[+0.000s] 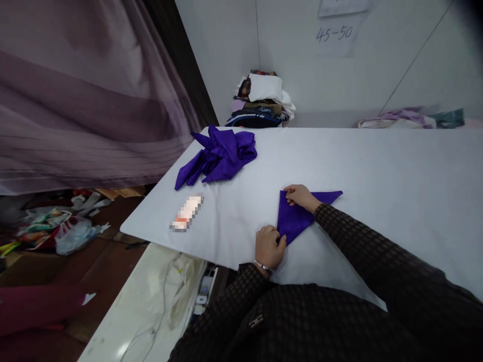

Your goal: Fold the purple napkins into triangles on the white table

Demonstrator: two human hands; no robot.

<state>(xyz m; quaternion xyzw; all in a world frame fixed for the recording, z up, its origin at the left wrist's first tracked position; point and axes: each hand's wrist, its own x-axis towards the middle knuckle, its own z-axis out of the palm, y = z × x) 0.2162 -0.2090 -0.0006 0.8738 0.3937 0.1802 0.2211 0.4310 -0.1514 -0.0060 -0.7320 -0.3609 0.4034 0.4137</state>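
On the tabletop's (396,166) left, a purple heap (226,153) lies crumpled, not laid flat. Nearer the middle, the left hand (269,246), curled nearly closed, grips the lower corner of a purple cloth (293,218) already in a flat triangle; the right hand (300,196), fingers bent, pinches or presses its upper-left corner, I cannot tell which.

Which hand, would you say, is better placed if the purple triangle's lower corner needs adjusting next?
Probably the left hand: it touches the lower corner of the purple triangle, while the right hand is up near the upper-left corner.
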